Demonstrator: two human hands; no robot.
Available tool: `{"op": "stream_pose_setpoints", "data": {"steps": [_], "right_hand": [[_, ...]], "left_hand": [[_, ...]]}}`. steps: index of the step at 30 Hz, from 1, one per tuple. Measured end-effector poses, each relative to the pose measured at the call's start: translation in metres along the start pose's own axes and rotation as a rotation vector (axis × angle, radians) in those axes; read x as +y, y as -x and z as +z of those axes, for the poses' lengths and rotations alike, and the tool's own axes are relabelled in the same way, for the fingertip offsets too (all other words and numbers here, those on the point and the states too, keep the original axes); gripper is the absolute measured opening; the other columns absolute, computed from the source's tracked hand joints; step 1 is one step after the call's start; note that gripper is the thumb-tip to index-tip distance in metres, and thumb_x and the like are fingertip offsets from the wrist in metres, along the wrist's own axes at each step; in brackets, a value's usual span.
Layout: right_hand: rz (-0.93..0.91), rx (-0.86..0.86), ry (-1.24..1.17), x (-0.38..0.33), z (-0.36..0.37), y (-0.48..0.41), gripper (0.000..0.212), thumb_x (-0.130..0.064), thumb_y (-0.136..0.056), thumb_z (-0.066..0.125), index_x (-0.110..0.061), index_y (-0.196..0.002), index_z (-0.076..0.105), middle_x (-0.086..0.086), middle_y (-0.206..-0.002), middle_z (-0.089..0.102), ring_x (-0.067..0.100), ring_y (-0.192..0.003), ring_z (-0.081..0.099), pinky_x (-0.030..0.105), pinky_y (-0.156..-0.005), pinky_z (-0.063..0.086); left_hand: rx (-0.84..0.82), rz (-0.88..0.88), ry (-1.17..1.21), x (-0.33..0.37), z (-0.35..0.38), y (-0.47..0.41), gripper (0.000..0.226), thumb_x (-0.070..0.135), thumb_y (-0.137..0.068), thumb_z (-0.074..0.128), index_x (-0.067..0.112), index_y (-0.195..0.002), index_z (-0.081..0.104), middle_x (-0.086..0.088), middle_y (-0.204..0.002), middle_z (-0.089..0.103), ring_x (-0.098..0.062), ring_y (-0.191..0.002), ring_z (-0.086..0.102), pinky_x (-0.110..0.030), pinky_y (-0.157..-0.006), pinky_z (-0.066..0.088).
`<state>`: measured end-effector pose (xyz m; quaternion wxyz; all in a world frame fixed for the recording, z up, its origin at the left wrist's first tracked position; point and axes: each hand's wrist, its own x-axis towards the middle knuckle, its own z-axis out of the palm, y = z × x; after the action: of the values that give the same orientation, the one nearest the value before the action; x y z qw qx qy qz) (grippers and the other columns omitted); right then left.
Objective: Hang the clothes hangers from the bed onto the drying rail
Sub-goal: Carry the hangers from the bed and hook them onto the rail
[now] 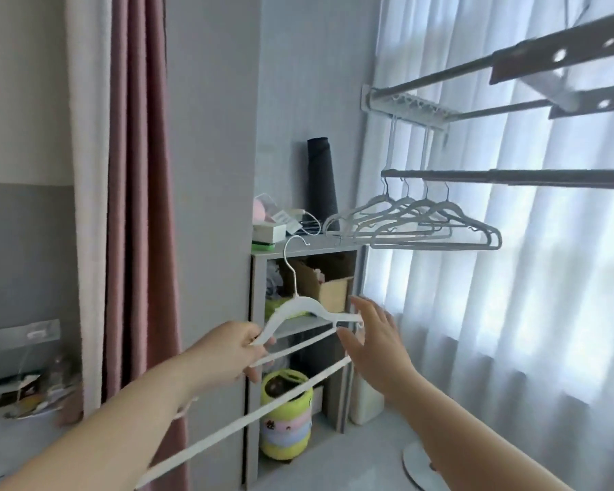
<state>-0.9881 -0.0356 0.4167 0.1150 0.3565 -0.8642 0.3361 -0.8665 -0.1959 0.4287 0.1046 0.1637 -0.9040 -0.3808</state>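
Observation:
My left hand (pixel 233 350) grips the left end of a white hanger (pixel 307 308), hook up, held in front of the shelf unit. More white hanger bars (pixel 298 386) run from that hand down toward the lower left. My right hand (pixel 376 343) is spread open with straight fingers beside the hanger's right end; whether it touches is unclear. Up and to the right, the drying rail (pixel 511 177) runs horizontally before the window. Several pale hangers (pixel 426 225) hang near its left end.
A grey shelf unit (pixel 254 349) stands ahead, holding boxes and a yellow container (pixel 286 416). Higher rack bars (pixel 440 77) cross the upper right. Sheer white curtains (pixel 529 278) cover the window. A pink curtain (pixel 139 207) hangs at left.

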Motion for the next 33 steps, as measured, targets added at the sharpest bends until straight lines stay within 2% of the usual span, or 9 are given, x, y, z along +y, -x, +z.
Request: {"op": "stream_pose_setpoints", "data": {"steps": [5, 10, 14, 18, 20, 25, 27, 30, 33], "right_hand": [[0.073, 0.078, 0.201, 0.038, -0.029, -0.06, 0.043, -0.029, -0.096, 0.039, -0.025, -0.138, 0.031, -0.007, -0.144, 0.038, 0.015, -0.136, 0.027, 0.03, -0.114, 0.012], [0.188, 0.137, 0.309, 0.065, -0.053, -0.112, 0.029, -0.026, -0.096, 0.039, -0.024, -0.122, 0.051, -0.008, -0.126, 0.056, 0.013, -0.12, 0.047, 0.026, -0.105, 0.022], [0.281, 0.163, 0.389, 0.089, -0.063, -0.136, 0.033, -0.025, -0.095, 0.041, -0.025, -0.128, 0.046, -0.009, -0.131, 0.052, 0.014, -0.125, 0.042, 0.025, -0.104, 0.024], [0.314, 0.162, 0.561, 0.112, -0.074, -0.156, 0.039, -0.027, -0.095, 0.041, -0.025, -0.134, 0.039, -0.008, -0.139, 0.044, 0.015, -0.129, 0.037, 0.026, -0.106, 0.021], [0.337, 0.179, 0.633, 0.121, -0.084, -0.168, 0.041, -0.028, -0.095, 0.041, -0.025, -0.136, 0.036, -0.007, -0.142, 0.04, 0.016, -0.131, 0.034, 0.026, -0.108, 0.02], [0.392, 0.228, 0.762, 0.143, -0.122, -0.197, 0.046, -0.029, -0.093, 0.043, -0.022, -0.138, 0.032, -0.003, -0.145, 0.035, 0.021, -0.132, 0.032, 0.03, -0.109, 0.02], [0.411, 0.264, 0.792, 0.152, -0.14, -0.206, 0.048, -0.029, -0.093, 0.044, -0.02, -0.138, 0.031, 0.0, -0.145, 0.033, 0.022, -0.132, 0.032, 0.031, -0.109, 0.02], [0.426, 0.34, 0.82, 0.168, -0.167, -0.217, 0.05, -0.028, -0.093, 0.044, -0.018, -0.14, 0.029, 0.002, -0.146, 0.029, 0.024, -0.133, 0.029, 0.032, -0.111, 0.018], [0.427, 0.419, 0.827, 0.183, -0.193, -0.227, 0.052, -0.026, -0.093, 0.044, -0.017, -0.141, 0.026, 0.004, -0.149, 0.024, 0.025, -0.137, 0.02, 0.032, -0.113, 0.013]], "left_hand": [[-0.094, 0.186, -0.14, 0.038, -0.001, -0.073, 0.02, 0.018, -0.096, 0.037, 0.023, -0.105, 0.054, 0.017, -0.078, 0.058, -0.002, -0.061, 0.059, -0.017, -0.066, 0.043], [-0.141, 0.339, -0.131, 0.072, -0.007, -0.154, 0.017, 0.02, -0.096, 0.038, 0.033, -0.096, 0.049, 0.014, -0.075, 0.06, -0.001, -0.055, 0.06, -0.006, -0.048, 0.035], [-0.2, 0.432, -0.143, 0.084, 0.005, -0.211, 0.024, 0.019, -0.096, 0.037, 0.027, -0.111, 0.053, 0.004, -0.097, 0.065, -0.008, -0.063, 0.065, -0.018, -0.072, 0.046], [-0.252, 0.455, -0.131, 0.09, 0.025, -0.252, 0.028, 0.016, -0.096, 0.035, 0.024, -0.117, 0.053, 0.013, -0.071, 0.056, -0.012, -0.075, 0.069, -0.018, -0.075, 0.046], [-0.254, 0.465, -0.153, 0.093, 0.031, -0.27, 0.028, 0.017, -0.096, 0.035, 0.023, -0.117, 0.052, 0.014, -0.07, 0.055, -0.01, -0.067, 0.067, -0.025, -0.08, 0.048], [-0.233, 0.501, -0.216, 0.108, 0.035, -0.304, 0.027, 0.017, -0.096, 0.034, 0.02, -0.117, 0.052, 0.013, -0.086, 0.056, -0.007, -0.053, 0.061, -0.007, -0.057, 0.039], [-0.214, 0.521, -0.236, 0.119, 0.033, -0.314, 0.027, 0.016, -0.096, 0.036, 0.018, -0.118, 0.052, 0.01, -0.092, 0.058, -0.008, -0.052, 0.061, -0.008, -0.052, 0.04], [-0.158, 0.547, -0.225, 0.139, 0.035, -0.327, 0.021, 0.015, -0.095, 0.037, 0.023, -0.106, 0.053, 0.02, -0.078, 0.054, -0.007, -0.048, 0.062, -0.018, -0.057, 0.043], [-0.079, 0.575, -0.237, 0.166, 0.042, -0.342, 0.023, 0.014, -0.094, 0.038, 0.02, -0.104, 0.057, 0.012, -0.058, 0.055, -0.006, -0.042, 0.059, -0.02, -0.059, 0.043]]}}
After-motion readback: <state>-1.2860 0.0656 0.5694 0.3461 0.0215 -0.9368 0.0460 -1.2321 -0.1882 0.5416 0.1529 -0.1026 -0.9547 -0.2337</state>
